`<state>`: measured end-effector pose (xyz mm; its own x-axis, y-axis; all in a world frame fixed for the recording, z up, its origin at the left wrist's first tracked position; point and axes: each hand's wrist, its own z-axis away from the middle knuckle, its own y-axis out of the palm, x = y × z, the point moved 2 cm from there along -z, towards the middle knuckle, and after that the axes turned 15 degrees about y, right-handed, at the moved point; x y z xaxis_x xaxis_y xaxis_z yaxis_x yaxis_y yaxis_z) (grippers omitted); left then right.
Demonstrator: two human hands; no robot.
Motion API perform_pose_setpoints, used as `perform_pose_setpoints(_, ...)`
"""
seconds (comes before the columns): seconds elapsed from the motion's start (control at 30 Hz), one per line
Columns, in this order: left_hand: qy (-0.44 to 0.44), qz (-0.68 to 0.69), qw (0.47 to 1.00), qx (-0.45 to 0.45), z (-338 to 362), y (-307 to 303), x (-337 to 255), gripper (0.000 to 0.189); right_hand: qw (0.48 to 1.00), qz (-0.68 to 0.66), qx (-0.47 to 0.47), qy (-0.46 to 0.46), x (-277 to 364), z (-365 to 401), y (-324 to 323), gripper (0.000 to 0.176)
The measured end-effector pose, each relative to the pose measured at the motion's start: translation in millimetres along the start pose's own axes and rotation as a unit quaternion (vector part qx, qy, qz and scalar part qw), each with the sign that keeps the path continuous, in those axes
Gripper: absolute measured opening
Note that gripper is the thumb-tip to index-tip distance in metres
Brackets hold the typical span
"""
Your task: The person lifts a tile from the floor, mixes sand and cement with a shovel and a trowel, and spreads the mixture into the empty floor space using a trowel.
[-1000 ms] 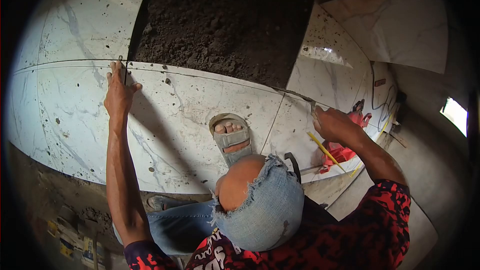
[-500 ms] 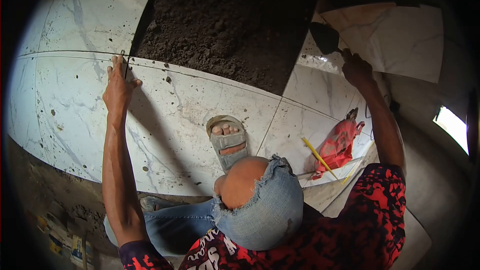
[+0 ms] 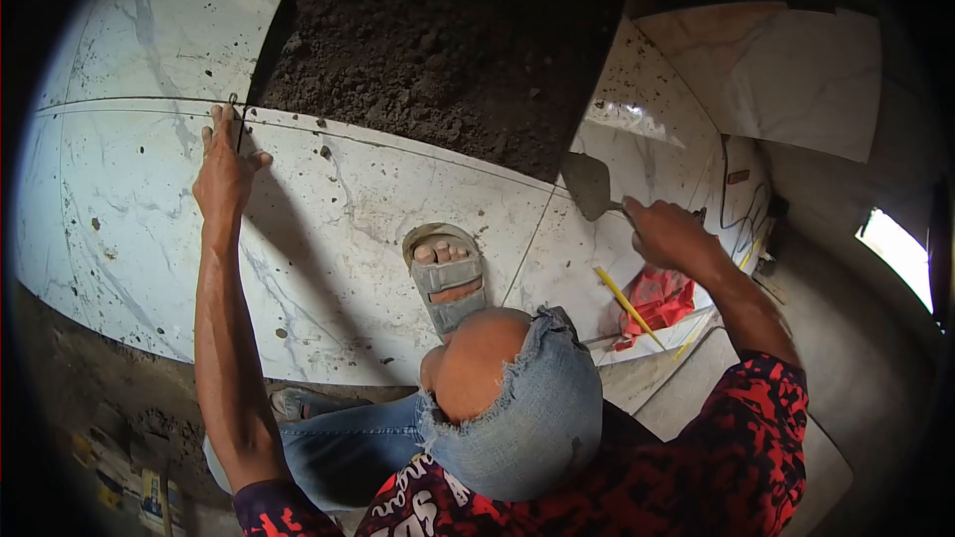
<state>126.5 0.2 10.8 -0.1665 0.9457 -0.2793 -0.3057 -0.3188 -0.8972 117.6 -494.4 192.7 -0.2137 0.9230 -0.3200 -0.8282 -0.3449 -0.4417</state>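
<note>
My left hand (image 3: 225, 177) lies on a white marbled tile (image 3: 348, 204), its fingers stretched toward the joint near the corner of a dark patch. A small thin loop (image 3: 234, 99) shows just past the fingertips. The patch is filled with crumbly dark mortar or soil (image 3: 418, 70). My right hand (image 3: 668, 236) is closed round the handle of a trowel (image 3: 587, 185). The grey blade is over the tiles at the patch's lower right corner.
A red plastic bag (image 3: 665, 300) and a yellow stick (image 3: 627, 306) lie near my right forearm. Another marbled tile (image 3: 801, 80) rests at the upper right. My sandalled foot (image 3: 446, 268) stands on the tiles. A dark cable (image 3: 746, 224) runs along the right side.
My right hand has brought the trowel down and left, from the upper right tile to the patch's lower right corner. The left hand stays at the joint; the view shifts slightly.
</note>
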Motion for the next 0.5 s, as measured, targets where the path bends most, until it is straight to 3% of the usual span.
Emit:
perform_pose_setpoints(0.2,0.016,0.027,1.0,-0.001,0,1,2,0.092,0.998,-0.025,-0.045,0.035,1,-13,10,0.041)
perform_pose_setpoints(0.4,0.017,0.014,0.999,-0.03,-1,4,4,0.084,0.995,-0.057,0.081,-0.005,10,10,0,0.039)
perform_pose_setpoints(0.5,0.011,0.018,1.0,-0.02,2,-1,-1,0.084,0.995,-0.056,0.087,-0.014,8,3,5,0.037)
